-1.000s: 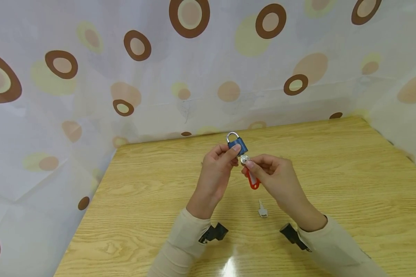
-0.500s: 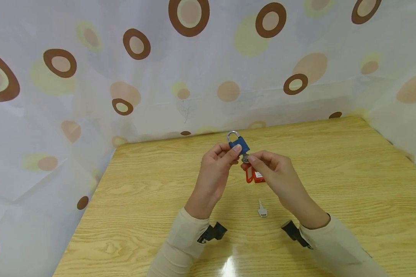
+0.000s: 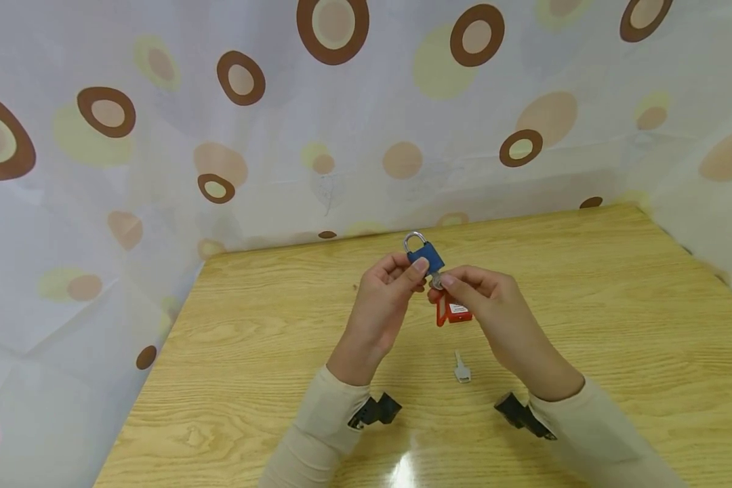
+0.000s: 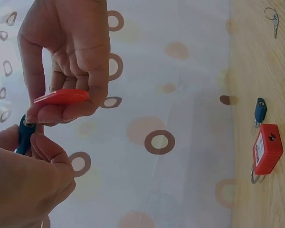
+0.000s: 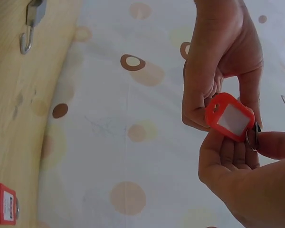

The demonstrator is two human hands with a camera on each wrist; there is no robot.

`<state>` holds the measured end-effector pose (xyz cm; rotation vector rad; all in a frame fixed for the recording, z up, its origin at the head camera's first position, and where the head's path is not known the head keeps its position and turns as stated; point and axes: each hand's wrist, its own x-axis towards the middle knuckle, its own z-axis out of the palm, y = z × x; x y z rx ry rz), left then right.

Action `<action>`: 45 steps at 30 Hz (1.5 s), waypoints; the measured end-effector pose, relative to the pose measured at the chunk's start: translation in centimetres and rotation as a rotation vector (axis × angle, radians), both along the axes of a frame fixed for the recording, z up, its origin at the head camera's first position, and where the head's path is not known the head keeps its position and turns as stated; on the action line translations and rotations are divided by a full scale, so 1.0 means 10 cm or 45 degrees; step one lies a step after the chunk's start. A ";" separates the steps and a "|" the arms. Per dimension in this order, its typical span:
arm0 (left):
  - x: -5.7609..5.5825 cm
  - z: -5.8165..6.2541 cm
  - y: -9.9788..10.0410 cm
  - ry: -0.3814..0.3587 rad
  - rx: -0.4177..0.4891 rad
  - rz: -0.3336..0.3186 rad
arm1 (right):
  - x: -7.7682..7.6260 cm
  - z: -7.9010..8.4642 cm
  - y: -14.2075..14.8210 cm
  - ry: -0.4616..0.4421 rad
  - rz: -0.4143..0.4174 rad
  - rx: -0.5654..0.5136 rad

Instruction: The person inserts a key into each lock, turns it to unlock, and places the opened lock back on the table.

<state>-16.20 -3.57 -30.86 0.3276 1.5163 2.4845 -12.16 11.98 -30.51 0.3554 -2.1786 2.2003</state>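
We're looking at a small screened-off work corner, prob. a filming setup; whether it's sitting in a home, lab or office, we're not managing to tell. A wood-grain table (image 3: 232,352) is filling most of the lower head view and showing a bright glare (image 3: 402,470) at the bottom. A pale sheet (image 3: 366,102) w/ brown, peach + yellow ovals is standing behind it and running along L + R sides too, creasing here + there. Dark cam mounts (image 3: 378,410) are sitting at both sleeve ends (image 3: 335,393), b/c of which we're reading it as a rec. spot.
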 end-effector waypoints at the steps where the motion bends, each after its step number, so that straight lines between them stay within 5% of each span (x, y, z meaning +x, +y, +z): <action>1: 0.00 0.00 0.00 0.006 0.001 -0.011 | -0.01 0.00 0.01 -0.024 0.037 -0.043; 8: 0.01 0.01 0.00 0.029 -0.005 -0.046 | -0.02 0.01 0.05 -0.134 0.182 -0.225; 12: 0.01 0.01 0.01 0.029 -0.019 -0.022 | 0.00 0.01 0.03 -0.067 0.063 -0.076; 21: 0.00 -0.01 0.01 0.082 -0.162 0.109 | 0.00 0.03 0.03 0.226 -0.288 0.492; 32: 0.03 -0.05 0.05 0.163 -0.273 0.122 | -0.03 0.02 0.09 0.198 -0.261 0.407; 36: 0.03 -0.02 0.01 0.233 -0.427 0.166 | -0.03 0.00 0.08 0.199 -0.301 0.414; 41: -0.01 0.06 -0.14 0.427 -0.705 0.343 | -0.04 -0.03 0.03 0.225 -0.330 0.423; 45: -0.05 0.11 -0.23 0.458 -0.884 0.262 | -0.04 -0.08 -0.01 0.316 -0.377 0.530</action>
